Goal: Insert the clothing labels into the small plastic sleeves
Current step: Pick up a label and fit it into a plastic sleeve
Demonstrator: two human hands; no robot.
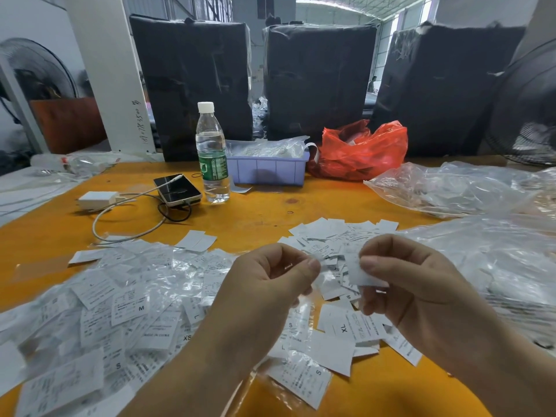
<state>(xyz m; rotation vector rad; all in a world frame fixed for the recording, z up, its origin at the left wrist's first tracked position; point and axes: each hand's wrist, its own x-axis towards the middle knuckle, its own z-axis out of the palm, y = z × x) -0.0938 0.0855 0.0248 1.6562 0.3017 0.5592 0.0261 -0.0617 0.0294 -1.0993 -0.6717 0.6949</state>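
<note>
- Labels [346, 323], small white rectangles printed with sizes such as S, M, L, XL and XS, lie loose on the orange table [316, 206], on the near side of the water bottle [212, 155] and spreading to its right.
- To the near left of the water bottle, a second heap [120, 311] looks glossy and crinkled; I judge these are labels already in sleeves.
- Right hand [421, 290] pinches 1 white label [361, 273] between thumb and forefinger, just above the loose pile.
- Left hand [267, 293] has its fingers curled, thumb pressed to forefinger on something thin and clear [316, 260], probably a sleeve; it is too blurred to be sure.
- Step in hand, as I judge it: bringing label and sleeve together, label not yet inside.
- Next move calls for the sleeve mouth held apart and the label's short edge lined up square with it, since thin film clings and stiff paper corners catch.
- Clear plastic bags [451, 188], wrinkled and shiny, lie far right of the water bottle.
</note>
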